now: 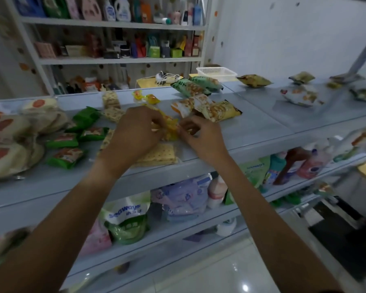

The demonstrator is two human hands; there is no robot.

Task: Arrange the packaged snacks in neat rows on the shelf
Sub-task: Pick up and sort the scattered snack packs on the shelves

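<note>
Hands, left hand (133, 130) and right hand (201, 136), pinching one yellow packet (169, 127); perhaps four green packets (65, 157) nearby

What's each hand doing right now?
Left hand: gripping the yellow snack packet.
Right hand: pinching the same packet's other end.

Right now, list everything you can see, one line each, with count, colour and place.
yellow snack packets: a few, yellow, shelf centre, between both hands
green snack packets: about five, green, shelf left
cracker packs: several, pale tan, shelf centre
round bread packs: a stack, cream and red, far left
chip bags: about five, green or orange, behind the hands
basket: one, white, shelf rear
detergent pouches: several, mixed colours, lower shelf
left hand: gripping the yellow packets
right hand: pinching them
</note>
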